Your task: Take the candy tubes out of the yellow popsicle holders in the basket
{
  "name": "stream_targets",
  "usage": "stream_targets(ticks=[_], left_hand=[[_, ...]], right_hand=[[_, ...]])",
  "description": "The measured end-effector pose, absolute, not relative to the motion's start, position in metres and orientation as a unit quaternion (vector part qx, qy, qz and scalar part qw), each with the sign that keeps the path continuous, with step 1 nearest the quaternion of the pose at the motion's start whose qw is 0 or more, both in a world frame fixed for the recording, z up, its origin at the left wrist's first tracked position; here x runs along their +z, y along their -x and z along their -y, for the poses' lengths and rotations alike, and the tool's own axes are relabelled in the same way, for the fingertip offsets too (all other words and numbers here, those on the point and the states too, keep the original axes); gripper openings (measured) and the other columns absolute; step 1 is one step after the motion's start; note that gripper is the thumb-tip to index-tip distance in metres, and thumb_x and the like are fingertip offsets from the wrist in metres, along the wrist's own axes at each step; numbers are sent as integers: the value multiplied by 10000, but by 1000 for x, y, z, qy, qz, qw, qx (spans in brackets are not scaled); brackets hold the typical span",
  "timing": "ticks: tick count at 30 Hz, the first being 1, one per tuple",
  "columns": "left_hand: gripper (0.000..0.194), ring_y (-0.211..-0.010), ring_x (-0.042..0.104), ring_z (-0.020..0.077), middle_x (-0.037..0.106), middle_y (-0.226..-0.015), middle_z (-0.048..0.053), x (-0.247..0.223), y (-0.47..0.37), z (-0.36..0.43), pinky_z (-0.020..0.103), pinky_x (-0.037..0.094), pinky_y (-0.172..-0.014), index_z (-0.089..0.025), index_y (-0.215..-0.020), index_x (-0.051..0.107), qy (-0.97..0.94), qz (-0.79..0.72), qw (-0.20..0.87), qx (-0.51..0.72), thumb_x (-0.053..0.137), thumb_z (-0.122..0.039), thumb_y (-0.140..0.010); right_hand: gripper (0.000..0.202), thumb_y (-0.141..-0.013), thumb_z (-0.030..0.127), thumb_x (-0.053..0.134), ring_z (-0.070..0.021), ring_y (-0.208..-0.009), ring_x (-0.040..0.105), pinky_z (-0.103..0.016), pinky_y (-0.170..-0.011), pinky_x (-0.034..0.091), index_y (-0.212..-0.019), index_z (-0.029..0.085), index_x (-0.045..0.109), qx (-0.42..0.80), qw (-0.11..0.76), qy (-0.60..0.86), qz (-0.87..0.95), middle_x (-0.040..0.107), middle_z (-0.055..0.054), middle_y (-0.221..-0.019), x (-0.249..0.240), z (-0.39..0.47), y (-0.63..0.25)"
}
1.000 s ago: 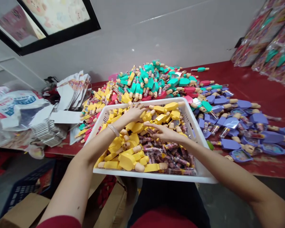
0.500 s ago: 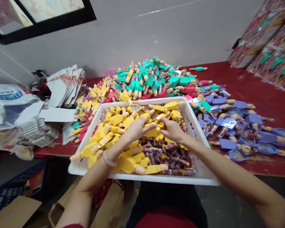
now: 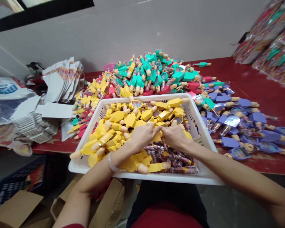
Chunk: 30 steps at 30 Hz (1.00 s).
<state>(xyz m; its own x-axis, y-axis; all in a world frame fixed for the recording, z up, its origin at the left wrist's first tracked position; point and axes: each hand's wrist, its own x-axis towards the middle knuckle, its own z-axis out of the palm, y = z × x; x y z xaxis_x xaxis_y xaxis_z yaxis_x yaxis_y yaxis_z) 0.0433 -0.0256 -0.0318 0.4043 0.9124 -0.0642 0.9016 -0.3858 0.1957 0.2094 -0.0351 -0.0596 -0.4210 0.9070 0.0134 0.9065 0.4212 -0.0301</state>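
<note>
A white plastic basket [image 3: 144, 179] holds yellow doll-shaped pieces [image 3: 117, 116] on its left and back, and small clear tubes with dark contents [image 3: 178, 158] at the front right. Over the middle of it, my left hand [image 3: 143, 136] and my right hand [image 3: 174, 134] meet thumb to thumb. Both have their fingers curled round a yellow piece [image 3: 157, 136], of which only a small part shows between them. Any tube in my right fingers is hidden.
Behind the basket lies a heap of green pieces [image 3: 146, 66], with purple pieces [image 3: 231, 142] to the right. White cards [image 3: 35, 129] are stacked left. Bagged packs [image 3: 273, 41] stand back right. Below left are a blue crate [image 3: 16, 180] and cardboard boxes [image 3: 109, 202].
My hands have come closer together, with the thumbs now touching. The yellow piece and the round yellow end that showed between them are now mostly covered. The view has shifted slightly.
</note>
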Motion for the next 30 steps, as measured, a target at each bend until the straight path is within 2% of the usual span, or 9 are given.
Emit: stream_targets(ticks=[5,11,14,18,20,24,26,28,30], left_hand=[[794,-808,689,274,721,-857,124,-37,-44,26,343,479,-710,-183,-835,693,-815,-554,169,-14,42,-616,-969],[805,-805,696,290,724,-815,130,-41,-49,27,358,478,-694,-176,-803,712,-803,-574,159,-24,69,-632,-964],[724,-792,698,296,725,-831,141,-37,-57,33,349,466,-652,-168,-909,720,-810,-583,64,8,136,-589,-986],[703,-836,697,285,724,-858,161,-30,-58,32,338,458,-686,-151,-935,719,-841,-537,2,68,144,-550,-999],[685,-850,697,273,729,-866,143,-29,-54,25,330,458,-708,-162,-921,724,-834,-547,3,70,153,-531,-1005],[659,-861,695,254,736,-882,114,-35,-43,9,308,466,-700,-177,-879,739,-772,-630,75,27,200,-537,-1000],[672,-854,694,254,735,-879,116,-39,-41,6,313,465,-695,-176,-854,742,-765,-637,92,30,195,-540,-999],[673,-828,690,253,732,-869,127,-43,-40,8,323,458,-695,-169,-862,738,-786,-612,62,59,179,-515,-1005],[647,-797,683,240,724,-826,133,-43,-40,11,324,448,-706,-162,-863,729,-827,-553,23,99,191,-490,-1008]], right_hand=[[288,-866,136,419,-276,-754,683,-339,-653,392,-945,72,689,16,-32,500,865,727,-198,-831,-62,42,-206],[235,-815,130,479,-283,-748,688,-327,-646,428,-886,69,694,65,-61,541,836,722,-206,-810,-60,49,-199],[177,-777,218,554,-262,-738,675,-288,-602,427,-831,116,689,183,-23,574,798,721,-159,-814,-62,43,-201],[127,-772,270,583,-185,-631,619,-234,-522,396,-800,166,651,404,-9,491,772,700,-54,-758,-63,33,-206],[150,-784,296,588,-192,-629,612,-244,-534,397,-818,162,646,365,-24,503,783,693,-58,-751,-61,33,-204],[212,-853,175,468,-252,-808,648,-301,-681,415,-964,114,638,70,18,575,815,703,-152,-873,-56,43,-194],[206,-862,150,437,-247,-772,644,-310,-670,405,-921,119,632,48,23,573,818,694,-154,-828,-56,45,-192],[138,-855,235,500,-201,-633,599,-283,-585,387,-790,164,599,180,32,555,811,662,-92,-710,-56,44,-195],[268,-855,358,516,-145,-477,478,-257,-487,345,-634,208,491,390,28,507,768,548,-13,-544,-57,38,-202]])
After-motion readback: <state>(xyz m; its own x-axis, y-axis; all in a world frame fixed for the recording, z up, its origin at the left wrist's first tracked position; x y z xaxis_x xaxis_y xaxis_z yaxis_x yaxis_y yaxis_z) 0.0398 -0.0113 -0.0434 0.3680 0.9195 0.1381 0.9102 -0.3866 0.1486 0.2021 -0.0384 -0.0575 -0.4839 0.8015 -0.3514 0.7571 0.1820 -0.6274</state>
